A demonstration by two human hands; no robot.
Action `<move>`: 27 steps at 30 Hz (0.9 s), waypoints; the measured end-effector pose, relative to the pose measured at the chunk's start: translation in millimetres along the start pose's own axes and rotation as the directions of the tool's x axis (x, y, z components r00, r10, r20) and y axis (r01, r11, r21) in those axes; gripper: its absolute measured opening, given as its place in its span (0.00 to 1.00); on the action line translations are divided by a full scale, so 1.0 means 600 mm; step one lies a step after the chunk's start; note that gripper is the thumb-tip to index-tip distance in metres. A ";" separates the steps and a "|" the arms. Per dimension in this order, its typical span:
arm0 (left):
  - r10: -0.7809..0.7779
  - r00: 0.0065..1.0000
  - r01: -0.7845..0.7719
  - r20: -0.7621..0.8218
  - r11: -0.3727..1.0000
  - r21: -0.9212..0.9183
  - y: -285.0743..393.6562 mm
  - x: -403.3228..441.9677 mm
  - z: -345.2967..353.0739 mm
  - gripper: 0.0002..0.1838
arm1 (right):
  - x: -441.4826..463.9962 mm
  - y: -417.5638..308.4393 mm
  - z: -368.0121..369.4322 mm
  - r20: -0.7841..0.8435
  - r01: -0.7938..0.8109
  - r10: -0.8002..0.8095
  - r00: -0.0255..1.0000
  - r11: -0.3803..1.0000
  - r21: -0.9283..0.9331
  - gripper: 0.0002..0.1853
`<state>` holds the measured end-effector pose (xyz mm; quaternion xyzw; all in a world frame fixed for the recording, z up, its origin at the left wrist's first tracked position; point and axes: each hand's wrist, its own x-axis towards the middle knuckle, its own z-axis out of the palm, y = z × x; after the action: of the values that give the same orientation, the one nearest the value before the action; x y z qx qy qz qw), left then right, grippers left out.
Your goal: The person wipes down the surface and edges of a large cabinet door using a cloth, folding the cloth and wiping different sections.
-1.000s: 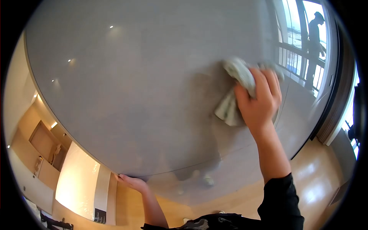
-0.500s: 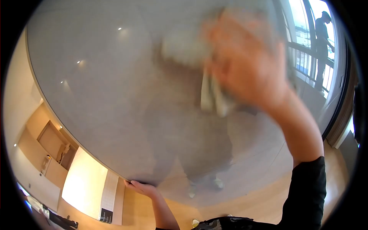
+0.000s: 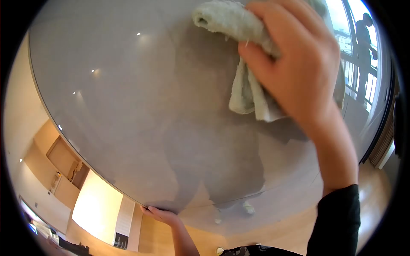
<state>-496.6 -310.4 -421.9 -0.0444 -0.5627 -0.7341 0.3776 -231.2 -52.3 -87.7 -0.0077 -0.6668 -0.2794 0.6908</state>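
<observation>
My right hand (image 3: 299,59) presses a bunched, pale grey-green cleaning cloth (image 3: 230,19) against a large glossy grey panel (image 3: 128,128). Its fingers are closed on the fabric, with a rolled end sticking out at the left and loose folds hanging below. Part of the cloth is hidden behind the hand. Down at the panel's lower left edge, my left hand (image 3: 164,216) rests with its fingers stretched out along the rim. It holds no loose object, and some of its fingertips are hard to make out.
Reflections of a person, ceiling lights and a bright window (image 3: 358,47) show on the panel. Beyond its left edge are wooden cabinets (image 3: 60,153) and a brightly lit panel (image 3: 98,207). A pale wooden floor (image 3: 290,228) lies below.
My right hand and the cloth have shifted slightly up and right across the panel, and the blur has lessened. My left hand stays at the edge; the view has shifted a little.
</observation>
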 end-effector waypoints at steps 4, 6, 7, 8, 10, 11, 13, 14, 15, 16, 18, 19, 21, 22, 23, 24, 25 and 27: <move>-0.041 0.999 0.040 0.036 0.999 0.035 0.000 0.001 -0.006 0.34 | -0.075 -0.085 -0.005 0.149 0.061 -0.091 0.985 0.979 0.194 0.12; 0.000 0.999 -0.002 0.042 0.998 0.060 -0.020 0.012 -0.016 0.34 | -0.093 -0.100 -0.013 0.186 0.155 -0.205 0.961 0.955 0.254 0.12; -0.005 0.999 0.004 0.037 0.999 0.049 -0.027 0.013 -0.019 0.34 | -0.091 -0.098 -0.013 0.178 0.168 -0.220 0.959 0.949 0.265 0.12; -0.007 0.999 0.006 0.036 0.999 0.038 -0.026 0.014 -0.017 0.33 | -0.068 -0.072 -0.009 0.124 0.113 -0.145 0.982 0.966 0.234 0.14; -0.012 0.999 0.012 0.036 1.000 -0.001 -0.016 0.014 -0.012 0.33 | -0.019 -0.019 -0.006 0.029 -0.104 0.102 0.994 0.993 0.060 0.16; -0.018 0.999 0.019 0.033 0.999 -0.033 -0.007 0.009 -0.009 0.33 | -0.013 -0.012 -0.008 -0.018 -0.161 0.161 0.987 0.987 -0.007 0.17; -0.023 1.000 0.024 0.018 0.999 -0.040 0.002 0.002 -0.005 0.33 | -0.013 -0.009 -0.012 -0.090 -0.178 0.173 0.981 0.982 -0.056 0.18; -0.020 1.000 0.020 0.010 1.000 -0.017 0.003 -0.001 -0.005 0.33 | -0.024 -0.021 -0.012 -0.097 -0.149 0.144 0.985 0.988 -0.039 0.17; -0.016 1.000 0.016 0.007 1.000 0.006 0.004 -0.003 -0.006 0.33 | -0.045 -0.052 -0.011 -0.050 -0.081 0.082 0.995 0.996 0.027 0.17; -0.017 1.000 0.017 0.014 1.000 0.000 0.000 -0.002 -0.008 0.33 | -0.070 -0.086 -0.008 0.012 -0.007 0.006 1.000 0.994 0.106 0.17; -0.010 0.999 0.011 0.035 1.000 -0.006 -0.016 0.008 -0.013 0.33 | -0.110 -0.134 -0.011 0.121 0.120 -0.151 0.981 0.965 0.232 0.16; -0.003 0.999 0.003 0.034 1.000 0.004 -0.020 0.008 -0.017 0.33 | -0.119 -0.139 -0.014 0.143 0.165 -0.211 0.967 0.945 0.281 0.16; 0.019 0.999 -0.019 0.031 1.000 0.013 -0.023 0.014 -0.013 0.32 | -0.102 -0.112 -0.015 0.118 0.164 -0.198 0.973 0.955 0.247 0.16; 0.034 0.999 -0.034 0.041 0.999 0.005 -0.022 0.016 -0.012 0.32 | -0.082 -0.084 -0.019 0.087 0.123 -0.140 0.986 0.977 0.176 0.16; 0.046 0.998 -0.046 0.049 0.999 -0.001 -0.021 0.015 -0.012 0.32 | -0.061 -0.053 -0.025 0.060 0.044 -0.049 0.997 0.995 0.086 0.16; 0.056 0.997 -0.056 0.056 0.998 -0.006 -0.018 0.016 -0.015 0.32 | -0.045 -0.031 -0.028 0.023 -0.058 0.059 0.998 0.998 -0.007 0.17; 0.040 0.998 -0.039 0.054 0.999 -0.032 -0.014 0.017 -0.014 0.32 | -0.033 -0.026 -0.027 -0.018 -0.144 0.143 0.990 0.989 -0.046 0.17; -0.003 0.999 0.007 0.054 0.997 -0.079 -0.004 0.011 -0.011 0.32 | -0.032 -0.040 -0.014 -0.093 -0.228 0.224 0.970 0.973 -0.034 0.18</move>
<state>-500.3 -319.3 -422.7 -0.0777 -0.5433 -0.7552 0.3584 -232.3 -68.5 -114.8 -0.0867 -0.6238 -0.2139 0.7467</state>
